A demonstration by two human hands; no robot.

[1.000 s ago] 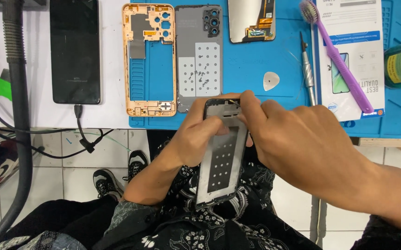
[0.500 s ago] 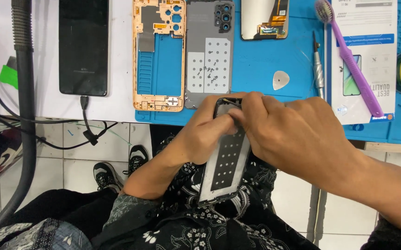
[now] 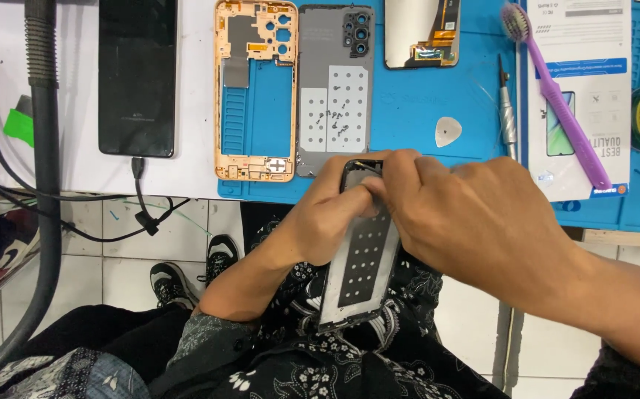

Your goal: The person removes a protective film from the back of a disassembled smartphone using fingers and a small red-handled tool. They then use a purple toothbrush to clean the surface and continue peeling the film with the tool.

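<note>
Here the phone back panel [image 3: 360, 266] sits over the lap, just below the blue mat [image 3: 408, 103], long axis running away from the body. The left hand [image 3: 327, 214] grips its top left edge; the right hand [image 3: 475, 222] pinches the top corner, equally close.

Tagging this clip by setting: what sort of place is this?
Most likely a phone repair bench. A blue work mat holds an orange phone frame, a grey back cover and a screwdriver, while both hands work on another phone panel.
</note>
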